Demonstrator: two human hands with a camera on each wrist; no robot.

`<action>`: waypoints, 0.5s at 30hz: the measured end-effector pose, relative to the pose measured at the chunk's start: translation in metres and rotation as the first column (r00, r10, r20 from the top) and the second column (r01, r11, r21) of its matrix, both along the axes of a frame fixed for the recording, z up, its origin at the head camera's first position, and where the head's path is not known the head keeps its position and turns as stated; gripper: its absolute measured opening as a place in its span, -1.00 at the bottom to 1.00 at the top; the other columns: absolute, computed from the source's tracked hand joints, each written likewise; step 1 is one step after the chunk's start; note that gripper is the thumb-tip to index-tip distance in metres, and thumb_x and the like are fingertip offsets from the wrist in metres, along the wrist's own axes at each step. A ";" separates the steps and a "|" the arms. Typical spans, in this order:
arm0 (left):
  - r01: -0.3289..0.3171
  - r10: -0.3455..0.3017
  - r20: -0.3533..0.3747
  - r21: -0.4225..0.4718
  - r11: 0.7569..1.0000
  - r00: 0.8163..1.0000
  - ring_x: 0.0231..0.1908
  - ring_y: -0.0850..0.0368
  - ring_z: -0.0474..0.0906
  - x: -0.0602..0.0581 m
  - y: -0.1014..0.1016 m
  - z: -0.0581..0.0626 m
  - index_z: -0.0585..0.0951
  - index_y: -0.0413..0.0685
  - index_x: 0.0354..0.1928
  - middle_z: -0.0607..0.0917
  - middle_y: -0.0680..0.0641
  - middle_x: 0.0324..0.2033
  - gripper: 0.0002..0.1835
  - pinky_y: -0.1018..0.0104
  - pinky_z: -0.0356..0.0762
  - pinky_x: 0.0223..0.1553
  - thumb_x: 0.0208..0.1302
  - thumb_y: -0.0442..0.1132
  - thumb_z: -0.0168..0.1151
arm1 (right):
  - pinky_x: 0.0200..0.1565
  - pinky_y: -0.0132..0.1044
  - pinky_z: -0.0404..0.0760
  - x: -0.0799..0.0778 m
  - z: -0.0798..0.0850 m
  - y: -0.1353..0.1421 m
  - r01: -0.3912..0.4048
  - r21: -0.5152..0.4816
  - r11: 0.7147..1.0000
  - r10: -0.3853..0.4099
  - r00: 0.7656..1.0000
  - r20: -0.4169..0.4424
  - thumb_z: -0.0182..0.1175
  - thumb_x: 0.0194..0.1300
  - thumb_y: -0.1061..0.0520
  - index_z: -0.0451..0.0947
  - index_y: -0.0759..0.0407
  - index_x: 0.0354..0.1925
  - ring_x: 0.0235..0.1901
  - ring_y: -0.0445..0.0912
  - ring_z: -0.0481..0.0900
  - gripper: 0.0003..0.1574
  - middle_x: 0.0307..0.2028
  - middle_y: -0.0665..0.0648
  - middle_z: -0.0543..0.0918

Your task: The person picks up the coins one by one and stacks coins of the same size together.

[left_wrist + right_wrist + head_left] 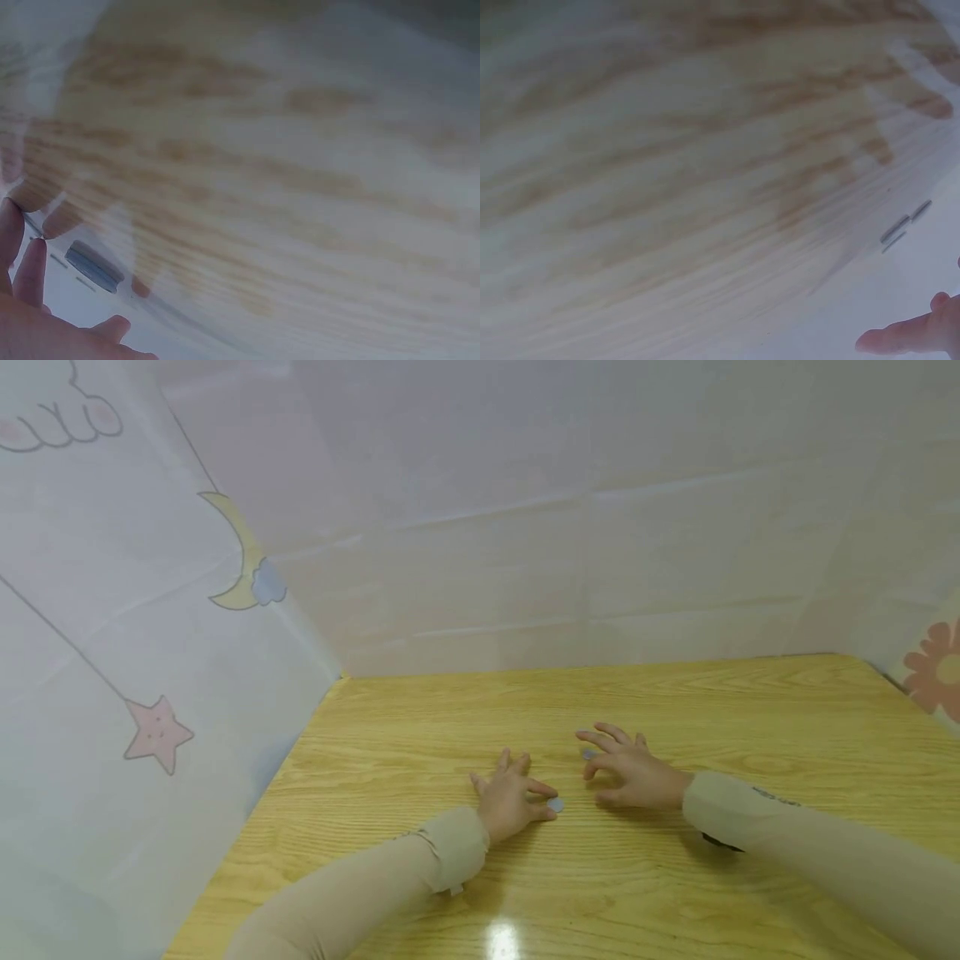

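Observation:
A small, flat, pale round disc (556,805) sits between the index finger and thumb of my left hand (506,800), whose other fingers spread apart. Those two fingertips pinch the disc's edges. In the left wrist view, two fingertips (31,274) meet a thin dark edge at the far left. Farther right, a second bluish disc (588,754) shows beside the index finger of my right hand (633,770). That hand hovers low with spread, slightly bent fingers; part of the disc is hidden. Only a fingertip (892,337) and part of the hand show in the right wrist view.
Both hands are over a yellow wood-grain table (420,710). Pale printed sheets (487,527) rise behind it and along both sides. Blurred hand reflections lie on the shiny tabletop in both wrist views. A bright glare spot is near the front.

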State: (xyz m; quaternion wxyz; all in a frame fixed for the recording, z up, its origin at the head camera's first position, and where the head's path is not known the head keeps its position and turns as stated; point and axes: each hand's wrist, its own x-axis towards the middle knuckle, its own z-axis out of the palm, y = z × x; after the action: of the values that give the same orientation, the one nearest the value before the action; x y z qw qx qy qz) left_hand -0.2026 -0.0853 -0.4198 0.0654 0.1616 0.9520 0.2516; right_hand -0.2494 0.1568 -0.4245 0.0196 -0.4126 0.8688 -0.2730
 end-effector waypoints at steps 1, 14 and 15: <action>0.001 -0.001 -0.002 -0.002 1.000 1.000 0.44 -0.34 -0.15 0.000 0.000 -0.001 0.74 0.14 -0.05 0.24 -0.26 0.41 -0.63 -0.67 -0.29 0.07 0.05 0.01 0.42 | -0.07 0.73 -0.25 0.000 0.000 0.000 0.001 0.000 1.000 -0.001 1.000 -0.002 0.44 0.13 0.12 0.58 -0.04 -0.26 0.36 0.48 -0.15 -0.76 0.39 0.41 0.16; 0.012 -0.012 0.002 -0.033 0.999 1.000 0.44 -0.34 -0.17 -0.003 0.004 -0.001 0.74 0.16 -0.06 0.20 -0.23 0.43 -0.64 -0.65 -0.27 0.10 0.05 0.00 0.42 | -0.04 0.71 -0.30 -0.001 -0.003 0.003 0.025 -0.018 1.000 -0.025 0.999 -0.026 0.44 0.13 0.10 0.59 -0.03 -0.25 0.36 0.48 -0.16 -0.77 0.39 0.38 0.16; 0.009 -0.008 0.005 -0.031 0.999 1.000 0.45 -0.33 -0.17 -0.003 0.004 -0.001 0.74 0.16 -0.06 0.20 -0.23 0.43 -0.64 -0.64 -0.27 0.10 0.06 0.00 0.41 | -0.04 0.71 -0.31 -0.001 -0.003 0.003 0.028 -0.020 0.999 -0.028 0.999 -0.028 0.44 0.12 0.10 0.59 -0.02 -0.24 0.35 0.49 -0.16 -0.76 0.39 0.39 0.16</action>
State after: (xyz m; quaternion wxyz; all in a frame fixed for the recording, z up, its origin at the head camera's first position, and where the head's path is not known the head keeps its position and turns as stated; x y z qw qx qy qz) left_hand -0.2051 -0.0818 -0.4211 0.0714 0.1640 0.9549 0.2370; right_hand -0.2508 0.1598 -0.4274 -0.0006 -0.4045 0.8720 -0.2758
